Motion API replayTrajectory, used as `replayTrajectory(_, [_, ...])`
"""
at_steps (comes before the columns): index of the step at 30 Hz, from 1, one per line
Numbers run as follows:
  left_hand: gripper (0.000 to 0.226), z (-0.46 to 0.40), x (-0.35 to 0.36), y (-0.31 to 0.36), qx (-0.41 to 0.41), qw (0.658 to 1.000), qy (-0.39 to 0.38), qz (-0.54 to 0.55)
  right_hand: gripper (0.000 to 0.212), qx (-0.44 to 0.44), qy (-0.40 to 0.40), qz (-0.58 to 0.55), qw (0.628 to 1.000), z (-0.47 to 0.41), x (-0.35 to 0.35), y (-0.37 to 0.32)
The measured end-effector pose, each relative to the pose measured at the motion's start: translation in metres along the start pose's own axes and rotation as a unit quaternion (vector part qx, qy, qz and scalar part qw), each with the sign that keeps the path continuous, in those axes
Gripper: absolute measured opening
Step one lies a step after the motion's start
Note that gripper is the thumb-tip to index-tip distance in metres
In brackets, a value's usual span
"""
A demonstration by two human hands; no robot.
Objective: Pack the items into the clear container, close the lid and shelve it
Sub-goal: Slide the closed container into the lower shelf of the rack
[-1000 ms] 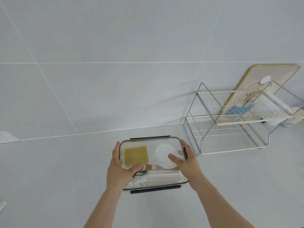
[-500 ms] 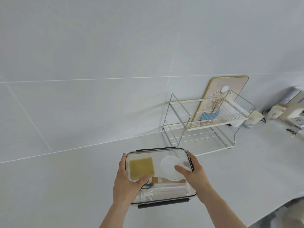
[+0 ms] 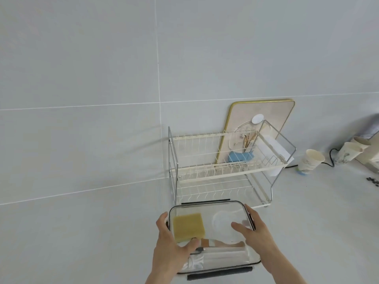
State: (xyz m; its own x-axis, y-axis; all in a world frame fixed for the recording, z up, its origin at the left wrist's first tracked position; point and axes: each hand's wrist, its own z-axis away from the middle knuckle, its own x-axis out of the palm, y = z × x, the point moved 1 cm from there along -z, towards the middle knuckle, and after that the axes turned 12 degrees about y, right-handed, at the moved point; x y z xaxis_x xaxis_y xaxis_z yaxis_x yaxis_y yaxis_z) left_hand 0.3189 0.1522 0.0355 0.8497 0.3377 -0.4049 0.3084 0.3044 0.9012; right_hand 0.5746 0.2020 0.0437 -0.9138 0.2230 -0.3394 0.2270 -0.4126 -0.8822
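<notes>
The clear container (image 3: 207, 208) with its lid shut and dark latches is held in front of me, just before the rack. Through the lid I see a yellow sponge (image 3: 188, 226), a white round disc (image 3: 225, 222), a wooden-handled utensil (image 3: 223, 243) and a white wrapped item (image 3: 217, 259). My left hand (image 3: 170, 251) grips the container's left side, thumb on the lid. My right hand (image 3: 254, 232) grips its right side. The two-tier wire dish rack (image 3: 215, 173) stands right behind the container against the wall.
On the rack's upper tier sit a glass plate (image 3: 244, 140), a blue sponge (image 3: 240, 155) and a white item (image 3: 272, 152). A gold-rimmed board (image 3: 272, 113) leans on the wall behind. Paper cups (image 3: 310, 161) and a black cable (image 3: 332, 158) stand to the right.
The container, held in both hands, has come closer to the dish rack, and my view has turned right so the rack is now central.
</notes>
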Motion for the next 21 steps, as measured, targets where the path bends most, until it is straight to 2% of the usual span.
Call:
replayTrajectory(5, [0.095,-0.018,0.057,0.029,-0.028,0.999,0.019,-0.008,0.078,-0.022,-0.012,0.008,1.0,-0.066,-0.03,-0.006])
replayTrajectory(10, [0.098,-0.038,0.079,0.042,-0.036,0.997,0.056,-0.028,0.08,-0.057,-0.027,0.013,0.998,-0.107,-0.025,-0.014])
replayTrajectory(16, [0.114,-0.049,0.09,0.043,-0.024,0.988,0.094,-0.116,0.081,-0.072,-0.027,0.033,0.997,-0.13,-0.009,-0.01])
replayTrajectory(21, [0.105,-0.048,0.095,0.044,0.005,0.981,0.094,-0.168,0.082,-0.083,-0.03,0.057,0.995,-0.143,-0.005,-0.01])
